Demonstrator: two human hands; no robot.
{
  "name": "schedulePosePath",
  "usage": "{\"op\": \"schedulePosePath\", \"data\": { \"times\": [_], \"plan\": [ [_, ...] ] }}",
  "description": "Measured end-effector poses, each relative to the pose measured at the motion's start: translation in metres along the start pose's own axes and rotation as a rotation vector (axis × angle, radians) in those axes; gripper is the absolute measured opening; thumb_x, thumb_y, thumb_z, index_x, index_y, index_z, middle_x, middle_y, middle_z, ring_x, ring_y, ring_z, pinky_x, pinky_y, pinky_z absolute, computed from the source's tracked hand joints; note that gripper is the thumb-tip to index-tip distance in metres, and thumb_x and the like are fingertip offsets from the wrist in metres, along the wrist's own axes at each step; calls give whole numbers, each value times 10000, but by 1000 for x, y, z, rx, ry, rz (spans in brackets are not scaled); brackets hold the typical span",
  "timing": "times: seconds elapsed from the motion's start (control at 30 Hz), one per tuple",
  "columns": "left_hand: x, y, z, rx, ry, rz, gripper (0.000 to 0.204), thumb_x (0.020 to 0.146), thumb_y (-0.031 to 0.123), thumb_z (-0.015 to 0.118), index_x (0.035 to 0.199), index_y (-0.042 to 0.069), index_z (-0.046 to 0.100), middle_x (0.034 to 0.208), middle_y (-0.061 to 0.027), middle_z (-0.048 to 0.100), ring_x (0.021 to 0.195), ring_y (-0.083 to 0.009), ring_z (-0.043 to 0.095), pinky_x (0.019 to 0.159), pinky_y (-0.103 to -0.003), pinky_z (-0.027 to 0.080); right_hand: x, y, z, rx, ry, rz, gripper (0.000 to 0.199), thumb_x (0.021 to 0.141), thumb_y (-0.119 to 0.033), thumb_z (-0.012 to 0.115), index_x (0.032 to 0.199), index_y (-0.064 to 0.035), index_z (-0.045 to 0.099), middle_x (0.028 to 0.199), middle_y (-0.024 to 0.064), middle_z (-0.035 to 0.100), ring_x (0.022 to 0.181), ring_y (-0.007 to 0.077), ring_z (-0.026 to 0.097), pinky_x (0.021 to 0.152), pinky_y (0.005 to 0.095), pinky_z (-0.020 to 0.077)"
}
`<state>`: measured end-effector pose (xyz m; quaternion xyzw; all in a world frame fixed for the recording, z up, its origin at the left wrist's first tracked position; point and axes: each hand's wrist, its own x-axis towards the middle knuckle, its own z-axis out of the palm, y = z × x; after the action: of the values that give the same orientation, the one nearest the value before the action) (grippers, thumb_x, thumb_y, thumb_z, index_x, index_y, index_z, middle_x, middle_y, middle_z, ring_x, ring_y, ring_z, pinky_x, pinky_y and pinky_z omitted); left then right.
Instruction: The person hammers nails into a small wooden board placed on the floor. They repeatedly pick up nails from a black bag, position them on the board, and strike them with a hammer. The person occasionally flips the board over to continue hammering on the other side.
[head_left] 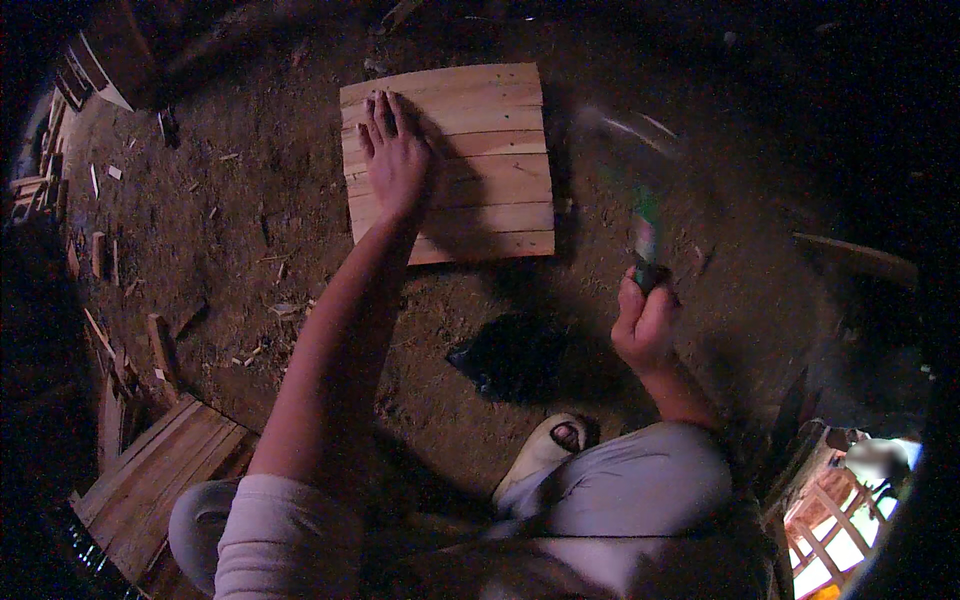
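Note:
A square panel of pale wooden boards (500,180) lies on the dirt floor ahead of me, with small dark nail marks near its right edge. My left hand (398,165) rests on its upper left part, fingers stretched out over the boards. To the right of the panel, my right hand (648,315) is closed round the handle of a hammer (645,235), held up off the floor. The hammer's green and grey shaft is blurred, and a pale smeared streak shows where its head seems to be. Nearer to me sits a crumpled black plastic bag (515,355).
Another board panel (165,480) lies at the lower left, beside my knee. Wood offcuts (160,345) and chips are scattered on the left. A long piece of wood (858,255) lies at the right. Slatted wooden frames (830,520) stand in bright light at the lower right.

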<state>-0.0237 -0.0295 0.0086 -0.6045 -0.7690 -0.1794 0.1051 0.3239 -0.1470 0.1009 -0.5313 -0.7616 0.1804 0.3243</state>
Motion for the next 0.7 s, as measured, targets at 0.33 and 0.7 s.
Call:
{"op": "schedulePosePath", "data": {
  "times": [0.33, 0.7],
  "plan": [
    [-1, -5, 1, 76, -14, 11, 588, 922, 249, 391, 1439, 13, 240, 1497, -148, 259, 1407, -298, 187, 1139, -460, 135, 17, 6, 9, 4, 23, 20, 190, 924, -164, 529, 1001, 7, 502, 697, 233, 588, 630, 422, 590, 510, 454, 441],
    [1, -1, 2, 26, 18, -10, 592, 901, 201, 384, 1443, 16, 235, 1498, -148, 256, 1406, -294, 192, 1140, -448, 132, 24, -12, 1, -48, -157, 63, 185, 921, -164, 523, 1028, -22, 473, 679, 250, 579, 661, 432, 598, 511, 500, 430]
  ]
}}
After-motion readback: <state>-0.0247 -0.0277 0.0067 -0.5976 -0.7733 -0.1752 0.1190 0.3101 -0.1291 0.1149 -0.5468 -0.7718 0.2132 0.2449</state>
